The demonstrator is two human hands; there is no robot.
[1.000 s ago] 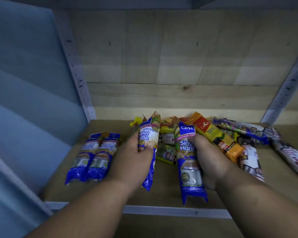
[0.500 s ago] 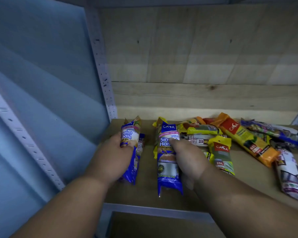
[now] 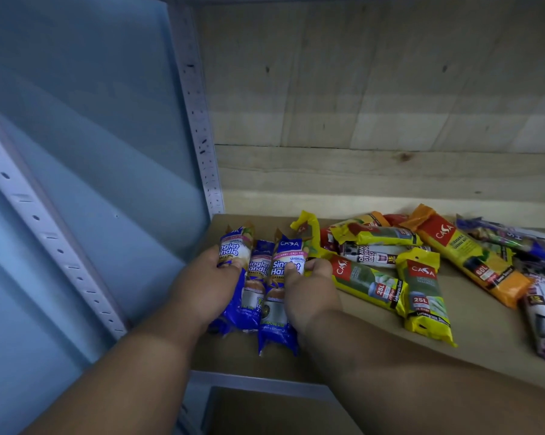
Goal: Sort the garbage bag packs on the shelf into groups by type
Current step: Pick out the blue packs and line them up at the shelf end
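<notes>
Three blue singlet-handle garbage bag packs lie side by side at the shelf's left end. My left hand (image 3: 203,287) grips the leftmost blue pack (image 3: 233,249). My right hand (image 3: 308,293) holds the rightmost blue pack (image 3: 285,265), thumb across its label. A third blue pack (image 3: 258,271) lies between them. To the right lie two yellow 25L packs (image 3: 371,287) (image 3: 421,293), another yellow pack (image 3: 374,233), a white drawstring pack (image 3: 368,255) and a long orange pack (image 3: 472,259).
The wooden shelf board (image 3: 374,337) meets a blue side panel and a perforated metal upright (image 3: 202,127) on the left. Purple-and-white packs (image 3: 515,240) (image 3: 544,312) crowd the far right. A wooden back wall stands behind. The metal front lip (image 3: 252,384) runs below my wrists.
Both hands carried their blue packs leftward to the shelf's left end; the packs now lie flat beside the blue pack there. The view has swung left.
</notes>
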